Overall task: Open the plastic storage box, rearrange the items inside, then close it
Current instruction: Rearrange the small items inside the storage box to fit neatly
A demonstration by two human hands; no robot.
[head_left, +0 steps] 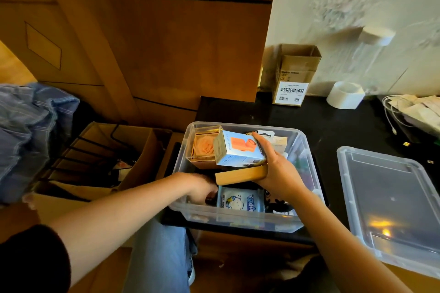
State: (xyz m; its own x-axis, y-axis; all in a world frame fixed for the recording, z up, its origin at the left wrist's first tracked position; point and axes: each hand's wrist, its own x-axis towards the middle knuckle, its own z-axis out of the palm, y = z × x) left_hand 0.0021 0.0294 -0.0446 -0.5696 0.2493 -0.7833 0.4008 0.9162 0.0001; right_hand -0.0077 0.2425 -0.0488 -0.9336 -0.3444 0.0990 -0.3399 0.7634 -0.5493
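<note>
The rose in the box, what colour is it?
Peach-pink. The rose sits in a clear case at the box's far left corner; the head view shows it.

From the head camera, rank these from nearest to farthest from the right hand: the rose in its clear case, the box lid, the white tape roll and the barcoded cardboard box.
Measured from the right hand:
1. Rose in its clear case, inside the storage box at its far left corner.
2. Box lid, lying on the right.
3. White tape roll and barcoded cardboard box, both by the back wall; too close to call.

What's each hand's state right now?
Left hand: reaching into the clear plastic storage box; grip cannot be told.
Right hand: holding a pale blue carton stacked on a flat wooden box.
</note>
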